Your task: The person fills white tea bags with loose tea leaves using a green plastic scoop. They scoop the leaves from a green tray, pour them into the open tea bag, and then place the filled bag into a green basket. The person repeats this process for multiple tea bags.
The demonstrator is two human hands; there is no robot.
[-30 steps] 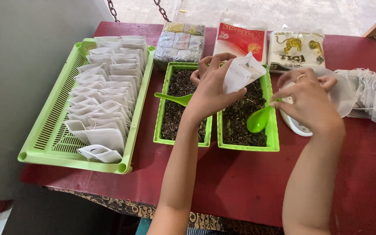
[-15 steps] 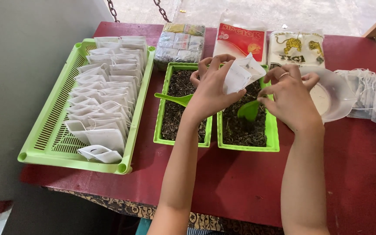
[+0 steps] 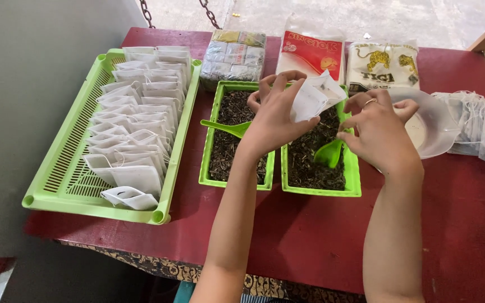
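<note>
My left hand [image 3: 279,115] pinches a small white paper sachet [image 3: 313,96] with its mouth held apart, above two small green trays of dark loose tea. My right hand [image 3: 378,130] grips a green plastic scoop [image 3: 330,152] whose bowl dips into the tea of the right tray [image 3: 321,189]. The left tray [image 3: 206,163] holds tea and a second green scoop [image 3: 224,127] lying on it.
A large green slotted tray [image 3: 68,179] at the left is packed with several white filled sachets. Three sealed packets lie along the table's far edge. A clear plastic bowl [image 3: 436,132] and a heap of empty sachets [image 3: 478,129] sit at the right on the red table.
My right hand has moved left from the bowl with the scoop and lowered it into the right tray's tea. My left hand has kept the sachet in place.
</note>
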